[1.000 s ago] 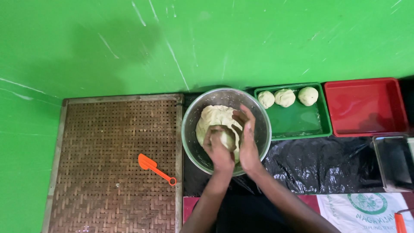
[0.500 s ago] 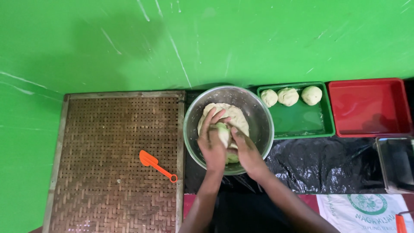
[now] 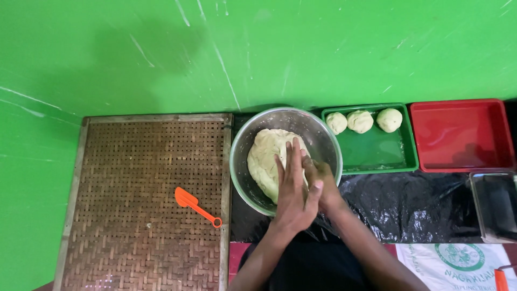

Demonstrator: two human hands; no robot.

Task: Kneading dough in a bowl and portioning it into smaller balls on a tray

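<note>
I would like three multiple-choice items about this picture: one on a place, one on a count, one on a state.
1. Where does the orange plastic spatula lie?
A. on the woven mat
B. in the red tray
C. in the bowl

2. How many pale dough balls are in the green rectangular tray?
A. two
B. three
C. five

3. How is the red rectangular tray?
A. full of dough
B. covered
C. empty

Answers: 1 A, it rests on the weave, left of the round metal bowl. 2 B, three sit along the far edge. 3 C, only its bare bottom shows.
</note>
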